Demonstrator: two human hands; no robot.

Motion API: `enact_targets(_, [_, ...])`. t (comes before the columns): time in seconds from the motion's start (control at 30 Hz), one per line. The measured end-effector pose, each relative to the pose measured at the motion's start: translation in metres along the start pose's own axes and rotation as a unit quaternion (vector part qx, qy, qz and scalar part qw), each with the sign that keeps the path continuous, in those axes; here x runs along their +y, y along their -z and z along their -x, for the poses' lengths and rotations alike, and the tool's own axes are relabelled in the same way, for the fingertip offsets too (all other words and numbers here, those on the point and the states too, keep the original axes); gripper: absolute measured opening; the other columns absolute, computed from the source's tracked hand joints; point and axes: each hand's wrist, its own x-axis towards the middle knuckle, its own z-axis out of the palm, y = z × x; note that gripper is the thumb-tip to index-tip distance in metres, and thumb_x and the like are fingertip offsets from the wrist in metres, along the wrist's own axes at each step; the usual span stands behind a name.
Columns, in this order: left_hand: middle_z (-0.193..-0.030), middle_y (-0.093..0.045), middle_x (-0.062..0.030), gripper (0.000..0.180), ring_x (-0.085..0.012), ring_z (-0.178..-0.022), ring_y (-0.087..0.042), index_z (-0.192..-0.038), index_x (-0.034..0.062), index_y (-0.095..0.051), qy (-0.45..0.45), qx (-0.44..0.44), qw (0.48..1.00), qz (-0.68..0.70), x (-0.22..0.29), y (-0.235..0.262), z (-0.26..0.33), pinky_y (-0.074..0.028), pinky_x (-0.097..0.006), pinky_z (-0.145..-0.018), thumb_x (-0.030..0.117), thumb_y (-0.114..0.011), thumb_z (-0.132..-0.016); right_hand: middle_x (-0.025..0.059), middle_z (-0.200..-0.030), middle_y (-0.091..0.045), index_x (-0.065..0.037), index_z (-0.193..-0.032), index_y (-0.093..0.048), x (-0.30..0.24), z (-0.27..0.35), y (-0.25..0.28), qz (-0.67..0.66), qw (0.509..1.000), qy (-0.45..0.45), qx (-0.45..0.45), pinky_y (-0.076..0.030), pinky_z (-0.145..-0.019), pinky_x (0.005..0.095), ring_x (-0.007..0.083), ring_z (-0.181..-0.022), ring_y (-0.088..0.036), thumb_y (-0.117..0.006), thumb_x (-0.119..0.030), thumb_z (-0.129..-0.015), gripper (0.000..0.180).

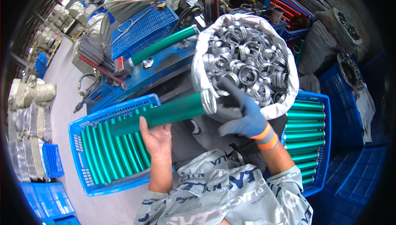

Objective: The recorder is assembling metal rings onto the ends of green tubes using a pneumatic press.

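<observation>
A green tube (pixel 177 110), slightly blurred, lies across my bare left hand (pixel 159 140), whose thumb and fingers close around it from below. Silver metal rings (pixel 208 102) sit at the tube's right end. Beside that end is my right hand (pixel 246 120) in a blue-grey glove with an orange cuff. Its fingers stretch toward the rings in the sack and its thumb stands apart; I see nothing held in it. A white sack (pixel 293 76) full of loose silver rings (pixel 247 54) stands just beyond the right hand.
Blue crates of green tubes stand left (pixel 78 163) and right (pixel 327 146). Ahead is a blue bench (pixel 136 76) with another green tube (pixel 165 45) across it. A blue perforated basket (pixel 144 29) lies behind. Stacked sacks (pixel 31 117) line the far left.
</observation>
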Motion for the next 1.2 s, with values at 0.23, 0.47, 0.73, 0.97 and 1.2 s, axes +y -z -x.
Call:
enact_targets(0.23, [-0.149, -0.075, -0.0145, 0.066, -0.0289, -0.134, -0.075, -0.145, 0.0025, -0.070, 0.052, 0.089, 0.995, 0.011, 0.009, 0.008, -0.010, -0.066, -0.047, -0.114, 0.058, -0.080, -0.110, 0.0222, -0.155, -0.074, -0.005, -0.157, -0.072, 0.022, -0.051, 0.108, 0.387, 0.878, 0.198, 0.199, -0.054, -0.124, 0.0450, 0.0414, -0.139, -0.073, -0.081, -0.014, -0.106, 0.053])
enact_targets(0.47, [-0.136, -0.078, -0.0151, 0.056, -0.0308, -0.128, -0.078, -0.138, 0.0040, -0.070, 0.033, 0.071, 0.997, 0.019, 0.017, -0.021, -0.014, -0.071, -0.049, -0.106, 0.048, -0.086, -0.107, 0.0145, -0.154, -0.072, -0.015, -0.140, -0.081, 0.041, -0.100, 0.168, 0.719, 0.658, 0.116, 0.191, -0.045, -0.129, 0.0640, 0.0402, -0.149, -0.062, -0.079, -0.025, -0.099, 0.042])
enact_targets(0.73, [-0.121, -0.071, -0.0101, 0.053, -0.0212, -0.110, -0.071, -0.145, 0.0018, -0.064, -0.282, -0.085, 0.847, -0.443, 0.110, -0.057, -0.027, -0.059, -0.040, -0.099, 0.009, -0.086, -0.097, 0.0147, -0.133, -0.082, -0.018, -0.109, -0.090, 0.012, -0.086, 0.139, 0.602, 0.740, 0.208, 0.217, -0.056, -0.115, 0.0594, 0.0394, -0.115, -0.078, -0.086, -0.027, -0.093, 0.018])
enact_targets(0.97, [-0.117, -0.082, -0.0159, 0.063, -0.0317, -0.104, -0.082, -0.138, 0.0050, -0.074, -0.299, -0.198, 0.567, -0.742, 0.091, -0.106, -0.017, -0.063, -0.043, -0.096, 0.006, -0.090, -0.077, 0.0181, -0.152, -0.074, -0.004, -0.151, -0.072, 0.012, -0.033, 0.053, -0.409, 0.906, -0.009, 0.109, -0.065, -0.109, 0.0567, 0.0455, -0.139, -0.074, -0.069, -0.063, -0.115, 0.070])
enact_targets(1.2, [-0.113, -0.080, -0.0162, 0.064, -0.0385, -0.101, -0.080, -0.135, 0.0069, -0.077, -0.288, -0.246, 0.520, -0.766, 0.081, -0.122, -0.010, -0.064, -0.045, -0.092, 0.006, -0.086, -0.072, 0.0178, -0.162, -0.070, -0.007, -0.172, -0.055, 0.020, -0.012, 0.047, -0.348, 0.934, 0.006, 0.078, -0.067, -0.110, 0.0559, 0.0377, -0.135, -0.077, -0.077, -0.064, -0.108, 0.088])
